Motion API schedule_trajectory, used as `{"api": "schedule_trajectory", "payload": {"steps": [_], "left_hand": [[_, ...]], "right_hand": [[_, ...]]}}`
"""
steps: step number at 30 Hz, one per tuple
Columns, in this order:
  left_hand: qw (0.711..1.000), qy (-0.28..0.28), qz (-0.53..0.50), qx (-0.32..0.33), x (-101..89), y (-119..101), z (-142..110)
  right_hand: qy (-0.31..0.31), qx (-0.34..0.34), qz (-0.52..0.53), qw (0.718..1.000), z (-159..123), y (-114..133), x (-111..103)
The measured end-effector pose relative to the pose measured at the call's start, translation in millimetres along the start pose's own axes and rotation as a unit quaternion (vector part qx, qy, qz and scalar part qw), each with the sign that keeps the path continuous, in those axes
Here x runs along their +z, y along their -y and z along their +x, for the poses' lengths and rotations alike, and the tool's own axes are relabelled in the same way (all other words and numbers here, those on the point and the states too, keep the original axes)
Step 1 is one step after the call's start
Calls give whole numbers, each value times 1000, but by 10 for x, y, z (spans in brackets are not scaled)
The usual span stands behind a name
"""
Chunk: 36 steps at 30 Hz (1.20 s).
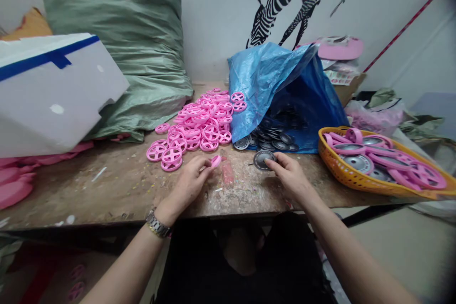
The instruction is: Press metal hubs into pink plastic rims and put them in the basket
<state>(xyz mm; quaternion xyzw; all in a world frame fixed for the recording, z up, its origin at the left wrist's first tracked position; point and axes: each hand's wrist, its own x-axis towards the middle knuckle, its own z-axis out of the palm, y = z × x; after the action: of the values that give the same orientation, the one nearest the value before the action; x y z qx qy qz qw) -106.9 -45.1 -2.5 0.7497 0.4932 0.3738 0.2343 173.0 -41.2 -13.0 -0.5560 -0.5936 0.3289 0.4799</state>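
Note:
My left hand [194, 175] pinches a small pink plastic wheel rim [215, 161], tilted on edge, just above the worn wooden table [131, 190]. To its right, my right hand [289, 173] grips a grey plastic wheel disc [263, 160] by its right edge, between thumb and fingers. The two parts are apart, with a reddish patch [227, 173] on the tabletop between them. Beyond my left hand lies a heap of pink spoked wheel rims [199, 121]. More dark grey discs [272, 137] spill from the mouth of a blue plastic bag [263, 71].
At the right, an orange basket [335, 180] holds pink rims, some with grey discs in them. A large green sack [117, 23] leans against the wall behind. White foam board [60, 99] with blue tape stands at the left, above pink pieces [16, 185].

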Motion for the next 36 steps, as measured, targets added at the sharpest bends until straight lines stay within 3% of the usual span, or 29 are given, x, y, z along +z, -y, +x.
{"api": "schedule_trajectory", "payload": {"steps": [2,5,7,9,11,13,15,16,18,20,25,28,31,33,35,36], "left_hand": [[972,-3,-203,-118,68,-150,-66],[855,1,-460,-240,149,-328,-147],[801,13,-534,-270,187,-400,-185],[787,21,-552,-275,220,-438,-216],[815,20,-518,-258,255,-454,-246],[891,14,-405,-205,289,-456,-278],[971,5,-220,-98,316,-451,-311],[992,4,-122,-32,328,-448,-328],[995,13,37,93,351,-441,-359],[973,29,136,184,373,-439,-381],[935,7,192,300,407,-490,-385],[932,-17,177,315,415,-519,-382],[946,-50,145,287,432,-501,-396],[971,-55,71,221,449,-480,-405],[993,-28,-57,100,465,-475,-402],[991,1,-132,25,472,-484,-396]], "right_hand": [[11,40,89,995,-60,5,38],[30,99,193,976,-174,17,109],[41,123,237,963,-255,46,158],[48,138,260,955,-331,93,202],[56,150,275,948,-397,152,231],[59,171,297,938,-447,212,241],[55,203,325,922,-477,264,229],[53,219,338,914,-487,284,218],[57,242,353,902,-496,309,194],[66,247,357,898,-500,315,176],[92,231,339,907,-511,306,192],[87,230,338,908,-528,323,224],[63,226,356,905,-546,348,257],[46,219,365,904,-556,361,272],[32,207,371,905,-563,371,280],[28,199,372,906,-566,375,282]]}}
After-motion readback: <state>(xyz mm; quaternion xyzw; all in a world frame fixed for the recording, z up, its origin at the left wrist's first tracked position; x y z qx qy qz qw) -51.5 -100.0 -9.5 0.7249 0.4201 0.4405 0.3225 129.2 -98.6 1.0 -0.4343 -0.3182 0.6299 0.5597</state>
